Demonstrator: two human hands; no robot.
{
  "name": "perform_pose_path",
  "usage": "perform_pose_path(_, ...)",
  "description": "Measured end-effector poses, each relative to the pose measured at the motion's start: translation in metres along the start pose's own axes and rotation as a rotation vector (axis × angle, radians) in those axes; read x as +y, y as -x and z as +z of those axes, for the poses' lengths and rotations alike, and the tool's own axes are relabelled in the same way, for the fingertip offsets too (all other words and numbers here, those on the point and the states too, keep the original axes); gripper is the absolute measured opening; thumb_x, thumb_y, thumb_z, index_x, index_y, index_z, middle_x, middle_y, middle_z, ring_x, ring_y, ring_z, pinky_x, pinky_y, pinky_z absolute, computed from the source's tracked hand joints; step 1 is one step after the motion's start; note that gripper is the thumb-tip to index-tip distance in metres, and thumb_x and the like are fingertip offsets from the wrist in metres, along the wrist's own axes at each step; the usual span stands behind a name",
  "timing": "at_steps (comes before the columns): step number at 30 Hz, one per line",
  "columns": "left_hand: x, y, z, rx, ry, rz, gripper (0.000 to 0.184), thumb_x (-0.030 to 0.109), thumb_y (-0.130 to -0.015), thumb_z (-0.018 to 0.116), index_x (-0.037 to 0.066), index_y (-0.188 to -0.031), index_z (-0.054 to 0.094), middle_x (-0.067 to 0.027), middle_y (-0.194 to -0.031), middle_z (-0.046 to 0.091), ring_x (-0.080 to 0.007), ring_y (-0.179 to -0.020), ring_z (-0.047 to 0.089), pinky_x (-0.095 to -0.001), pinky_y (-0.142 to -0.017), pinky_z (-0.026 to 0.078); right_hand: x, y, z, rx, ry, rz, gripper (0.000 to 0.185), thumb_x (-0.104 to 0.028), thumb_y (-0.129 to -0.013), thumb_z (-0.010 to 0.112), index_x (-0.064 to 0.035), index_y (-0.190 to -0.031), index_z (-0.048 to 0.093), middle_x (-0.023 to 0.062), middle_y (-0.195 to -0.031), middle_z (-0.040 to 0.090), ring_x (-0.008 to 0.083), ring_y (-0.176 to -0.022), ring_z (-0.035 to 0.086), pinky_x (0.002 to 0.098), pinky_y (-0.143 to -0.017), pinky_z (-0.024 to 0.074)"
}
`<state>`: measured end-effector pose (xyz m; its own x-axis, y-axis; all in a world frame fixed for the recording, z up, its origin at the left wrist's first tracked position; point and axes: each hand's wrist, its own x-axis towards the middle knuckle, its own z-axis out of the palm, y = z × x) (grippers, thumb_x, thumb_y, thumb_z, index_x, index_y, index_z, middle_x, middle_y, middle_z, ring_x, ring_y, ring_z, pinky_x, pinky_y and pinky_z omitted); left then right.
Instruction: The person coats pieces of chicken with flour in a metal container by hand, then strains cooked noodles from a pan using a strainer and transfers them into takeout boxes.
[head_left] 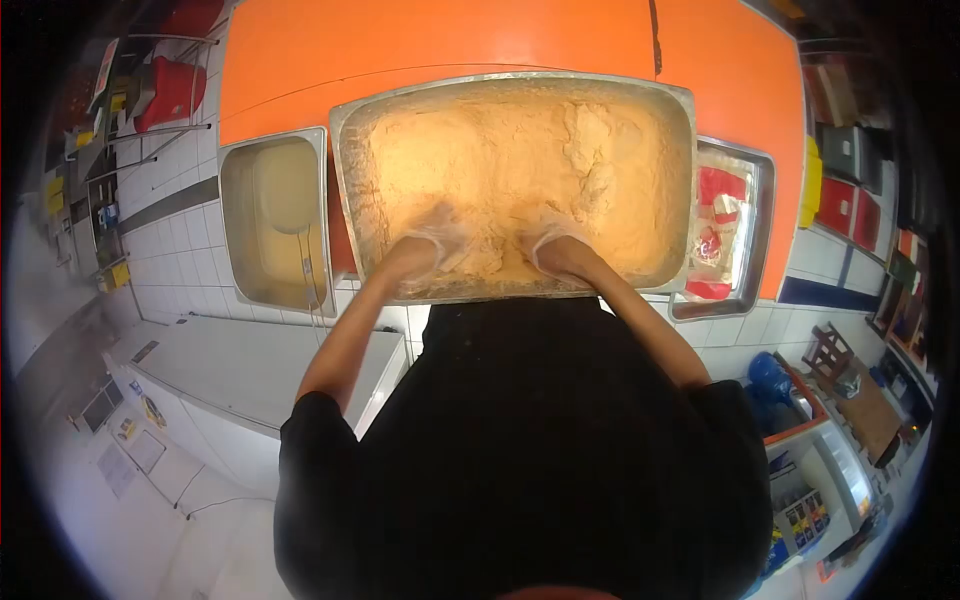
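Left tray (231, 200) and right tray (767, 215) flank my large tray (682, 180) at orange tabletop (450, 30); one round strainer (288, 205) in left, one red-and-white packet (722, 190) in right; three trays counted; powder (430, 150) fills large one; my two hands, left hand (442, 232) and right hand (540, 238), in it, fingers blurred, cannot tell if open or closed.

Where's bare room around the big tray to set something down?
Orange tabletop, beyond the far rim of the big tray; also the white unit top, between left tray and left arm in view. Crowded: big tray's sides, by left tray and right tray; its near half, with left hand and right hand in powder.
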<state>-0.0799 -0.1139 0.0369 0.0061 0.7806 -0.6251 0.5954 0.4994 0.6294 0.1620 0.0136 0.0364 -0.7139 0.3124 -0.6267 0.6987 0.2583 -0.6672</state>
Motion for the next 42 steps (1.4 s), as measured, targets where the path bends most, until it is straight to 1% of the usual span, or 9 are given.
perform_pose_path(6, -0.003, -0.040, 0.009, 0.020, 0.686, -0.036, 0.051, 0.025, -0.091, 0.062, 0.003, -0.134, 0.047, -0.0170, -0.132, 0.054, -0.0261, -0.121, 0.051, -0.0291, -0.104, 0.037, 0.022, -0.030, 0.026, 0.122, -0.839, 0.112, 0.046, -0.042, -0.099, 0.042, -0.0004, -0.090, 0.056, 0.0042, -0.082, 0.057, 0.0153, -0.077, 0.056, 0.0329, -0.071, 0.0493)
perform_pose_path(9, -0.039, -0.028, -0.009, 0.117, 0.890, 0.392, 0.043, 0.019, -0.091, 0.060, 0.002, -0.130, 0.049, -0.0181, -0.128, 0.056, -0.0264, -0.117, 0.053, -0.0297, -0.101, 0.040, -0.012, 0.005, -0.032, 0.228, -1.001, 0.080, 0.046, -0.042, -0.099, 0.042, -0.0001, -0.091, 0.058, 0.0101, -0.086, 0.060, 0.0213, -0.083, 0.058, 0.0353, -0.080, 0.0485)
perform_pose_path(12, -0.081, -0.026, -0.015, 0.359, 0.351, 0.268, 0.030, 0.018, -0.094, 0.054, 0.001, -0.119, 0.056, -0.0173, -0.123, 0.058, -0.0268, -0.113, 0.055, -0.0325, -0.099, 0.042, 0.009, -0.006, -0.053, 0.545, 0.206, -0.232, 0.022, -0.016, -0.087, 0.046, -0.0001, -0.092, 0.061, 0.0204, -0.089, 0.063, 0.0357, -0.081, 0.059, 0.0417, -0.074, 0.0471)
perform_pose_path(15, -0.059, -0.050, 0.007, 0.522, -0.388, 0.004, 0.024, 0.017, -0.096, 0.045, 0.000, -0.099, 0.062, -0.0110, -0.110, 0.063, -0.0218, -0.105, 0.057, -0.0342, -0.093, 0.044, 0.008, -0.055, -0.045, 0.580, 0.290, -0.157, 0.038, -0.033, -0.096, 0.042, 0.0001, -0.095, 0.061, 0.0244, -0.090, 0.061, 0.0380, -0.088, 0.058, 0.0450, -0.089, 0.0441)
perform_pose_path(25, -0.040, -0.041, 0.006, 0.213, 0.739, 0.182, 0.040, 0.032, -0.099, 0.041, 0.000, -0.114, 0.061, -0.0179, -0.125, 0.058, -0.0272, -0.115, 0.055, -0.0357, -0.101, 0.040, 0.017, -0.027, -0.042, 0.323, -0.017, -0.298, 0.022, -0.011, -0.081, 0.046, 0.0008, -0.082, 0.065, 0.0214, -0.085, 0.064, 0.0342, -0.076, 0.061, 0.0432, -0.077, 0.0476)
perform_pose_path(27, 0.006, -0.001, -0.027, 0.126, 0.259, -0.219, 0.038, 0.032, -0.099, 0.044, 0.002, -0.116, 0.061, -0.0169, -0.124, 0.059, -0.0231, -0.115, 0.056, -0.0313, -0.098, 0.041, 0.027, -0.014, -0.047, 0.196, 0.505, -0.208, 0.021, -0.011, -0.082, 0.046, -0.0015, -0.079, 0.065, 0.0210, -0.083, 0.063, 0.0326, -0.073, 0.062, 0.0425, -0.077, 0.0471)
perform_pose_path(31, -0.006, 0.004, -0.016, -0.130, -0.304, -0.196, 0.034, 0.030, -0.098, 0.047, 0.002, -0.112, 0.061, -0.0133, -0.110, 0.063, -0.0213, -0.102, 0.058, -0.0286, -0.090, 0.043, 0.019, -0.007, -0.028, 0.244, 0.566, -0.179, 0.020, -0.010, -0.083, 0.046, -0.0018, -0.075, 0.061, 0.0191, -0.080, 0.062, 0.0325, -0.073, 0.061, 0.0424, -0.078, 0.0464)
perform_pose_path(35, -0.007, -0.011, 0.000, 0.052, 0.328, -0.225, 0.028, 0.025, -0.097, 0.048, 0.002, -0.108, 0.060, -0.0078, -0.099, 0.061, -0.0202, -0.093, 0.056, -0.0287, -0.089, 0.043, 0.040, -0.041, 0.005, 0.100, 0.165, -0.070, 0.023, -0.019, -0.091, 0.045, -0.0020, -0.084, 0.059, 0.0200, -0.085, 0.061, 0.0331, -0.080, 0.059, 0.0420, -0.075, 0.0462)
perform_pose_path(42, 0.013, -0.050, 0.017, 0.175, 1.294, 0.095, 0.031, 0.028, -0.097, 0.051, 0.001, -0.108, 0.061, -0.0059, -0.108, 0.060, -0.0151, -0.102, 0.053, -0.0279, -0.093, 0.040, 0.036, -0.030, -0.034, 0.737, -0.097, -0.397, 0.027, -0.022, -0.095, 0.047, 0.0007, -0.089, 0.059, 0.0192, -0.086, 0.061, 0.0330, -0.081, 0.058, 0.0415, -0.075, 0.0475)
